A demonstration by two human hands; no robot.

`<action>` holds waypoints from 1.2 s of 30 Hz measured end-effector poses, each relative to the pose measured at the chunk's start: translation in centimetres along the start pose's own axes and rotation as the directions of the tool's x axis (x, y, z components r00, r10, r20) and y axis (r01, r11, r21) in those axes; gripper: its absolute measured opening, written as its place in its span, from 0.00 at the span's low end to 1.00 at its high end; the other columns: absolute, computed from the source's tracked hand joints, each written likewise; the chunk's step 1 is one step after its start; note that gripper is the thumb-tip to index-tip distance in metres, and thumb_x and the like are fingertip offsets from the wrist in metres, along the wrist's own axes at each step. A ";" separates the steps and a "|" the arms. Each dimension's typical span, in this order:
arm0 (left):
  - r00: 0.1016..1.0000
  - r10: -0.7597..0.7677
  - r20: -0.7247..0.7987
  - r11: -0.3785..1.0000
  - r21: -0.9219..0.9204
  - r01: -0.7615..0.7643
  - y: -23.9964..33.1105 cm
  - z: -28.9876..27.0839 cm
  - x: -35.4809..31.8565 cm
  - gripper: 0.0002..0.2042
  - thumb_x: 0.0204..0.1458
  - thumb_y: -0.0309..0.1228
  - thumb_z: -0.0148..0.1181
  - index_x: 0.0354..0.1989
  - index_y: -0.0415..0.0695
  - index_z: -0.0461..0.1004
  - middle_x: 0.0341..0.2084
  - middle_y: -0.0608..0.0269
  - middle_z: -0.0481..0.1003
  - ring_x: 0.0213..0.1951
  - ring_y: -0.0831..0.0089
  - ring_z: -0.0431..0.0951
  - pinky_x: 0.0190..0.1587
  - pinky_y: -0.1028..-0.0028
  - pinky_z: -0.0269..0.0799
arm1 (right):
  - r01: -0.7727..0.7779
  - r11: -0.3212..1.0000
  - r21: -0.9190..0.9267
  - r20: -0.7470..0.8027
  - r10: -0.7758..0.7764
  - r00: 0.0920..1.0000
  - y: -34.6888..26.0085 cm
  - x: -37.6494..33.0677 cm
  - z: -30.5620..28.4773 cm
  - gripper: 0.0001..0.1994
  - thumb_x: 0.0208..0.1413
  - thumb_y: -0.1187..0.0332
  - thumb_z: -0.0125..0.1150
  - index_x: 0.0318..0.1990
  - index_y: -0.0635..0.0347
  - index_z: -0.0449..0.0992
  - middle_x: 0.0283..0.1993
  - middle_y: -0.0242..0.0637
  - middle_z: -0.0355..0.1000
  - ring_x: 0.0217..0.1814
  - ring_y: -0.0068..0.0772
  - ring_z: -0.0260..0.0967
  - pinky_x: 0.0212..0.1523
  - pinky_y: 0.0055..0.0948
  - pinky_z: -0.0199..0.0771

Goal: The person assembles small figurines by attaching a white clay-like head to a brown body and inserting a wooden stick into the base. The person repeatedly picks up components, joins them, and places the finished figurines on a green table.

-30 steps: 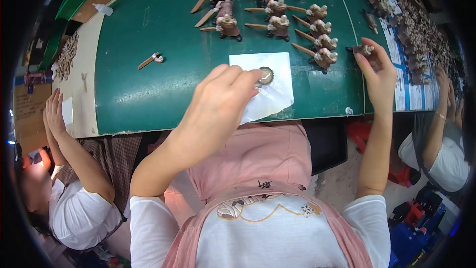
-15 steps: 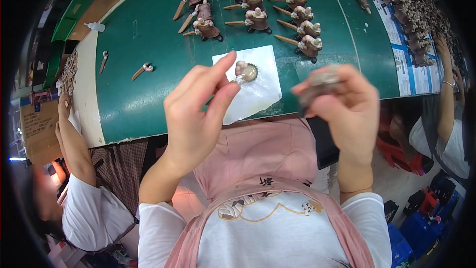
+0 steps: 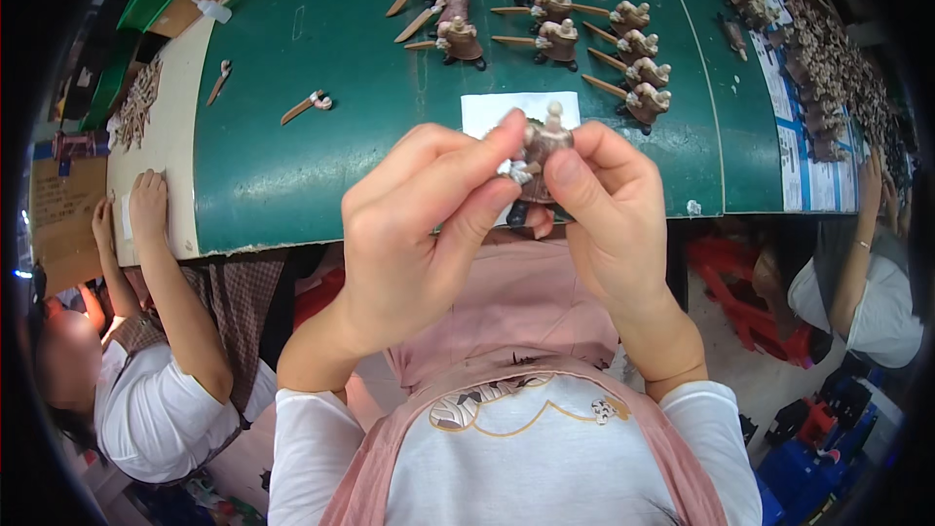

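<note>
Left hand [image 3: 429,234] and right hand [image 3: 609,224] — both grips pinching brown figurine [image 3: 542,141]

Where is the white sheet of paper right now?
In the head view, the white paper sheet lies on the green table at centre, just behind both raised hands, left hand and right hand, below the rows of brown figurines.

This is a small-goods assembly workshop, a hand-finishing line for toys or ornaments. A long green-topped surface [image 3: 292,136] carries rows of identical brown figurines [image 3: 555,34] with wooden sticks, laid out in batches, and a heap of similar pieces [image 3: 828,88] lies along its right edge. A small glue bottle [image 3: 211,10] sits near the far corner. Other workers [image 3: 146,399] sit close on both sides, sharing the same surface.
</note>
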State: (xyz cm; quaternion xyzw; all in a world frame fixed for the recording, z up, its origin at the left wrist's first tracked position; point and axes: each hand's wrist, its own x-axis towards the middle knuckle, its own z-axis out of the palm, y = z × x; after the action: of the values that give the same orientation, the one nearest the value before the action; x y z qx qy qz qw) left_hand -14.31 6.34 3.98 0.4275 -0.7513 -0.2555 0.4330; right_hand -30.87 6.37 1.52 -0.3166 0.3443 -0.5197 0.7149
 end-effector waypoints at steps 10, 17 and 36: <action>0.978 0.207 0.023 0.965 0.162 -0.208 -1.2 -0.9 -0.1 0.29 0.32 0.42 0.72 0.47 0.42 0.77 0.40 0.58 0.72 0.41 0.64 0.72 0.39 0.67 0.69 | 0.287 0.917 -0.277 0.074 -0.277 0.958 0.6 -1.2 -0.8 0.08 0.50 0.80 0.62 0.38 0.68 0.71 0.40 0.42 0.73 0.36 0.30 0.73 0.38 0.27 0.76; 0.978 0.181 0.103 0.923 0.326 -0.205 0.6 2.0 0.0 0.19 0.39 0.41 0.67 0.34 0.40 0.74 0.37 0.57 0.76 0.51 0.59 0.73 0.48 0.59 0.60 | 0.643 0.358 -0.677 0.381 -0.577 0.722 0.6 -2.4 -1.7 0.12 0.43 0.84 0.62 0.38 0.71 0.73 0.34 0.48 0.74 0.34 0.35 0.73 0.35 0.26 0.72; 0.973 -0.148 -0.176 0.701 0.676 0.229 -11.8 -10.2 -0.7 0.16 0.50 0.32 0.62 0.47 0.41 0.75 0.43 0.55 0.72 0.46 0.62 0.73 0.48 0.70 0.67 | 0.166 0.103 -0.981 0.079 -0.567 0.820 -1.9 -0.4 -9.6 0.15 0.38 0.75 0.71 0.36 0.65 0.77 0.37 0.41 0.70 0.41 0.37 0.68 0.41 0.29 0.68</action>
State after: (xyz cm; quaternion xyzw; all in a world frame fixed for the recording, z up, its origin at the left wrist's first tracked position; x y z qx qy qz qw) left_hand -0.29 0.90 -0.16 0.6458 -0.7198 0.0239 0.2537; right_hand -39.89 5.33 -2.28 -0.6759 0.6074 -0.3951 0.1345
